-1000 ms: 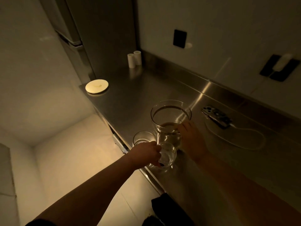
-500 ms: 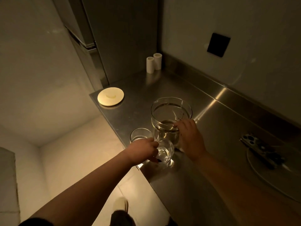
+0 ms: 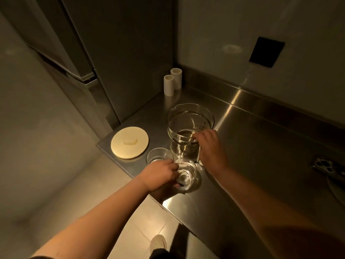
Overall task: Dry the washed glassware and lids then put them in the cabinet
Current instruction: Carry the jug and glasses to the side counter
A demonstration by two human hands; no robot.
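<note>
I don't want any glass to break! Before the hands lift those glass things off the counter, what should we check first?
1. Left hand holds the small glass: ok, fingers curl round it.
2. Right hand holds the big jug firmly: cannot tell, fingers sit on its side.
3. Jug away from the counter edge: ok.
4. The small glass and the other glass away from the edge: not ok, both stand near it.
5. Lid out of the way: ok, it lies flat to the left.
6. Glass dry: cannot tell, too dim.
</note>
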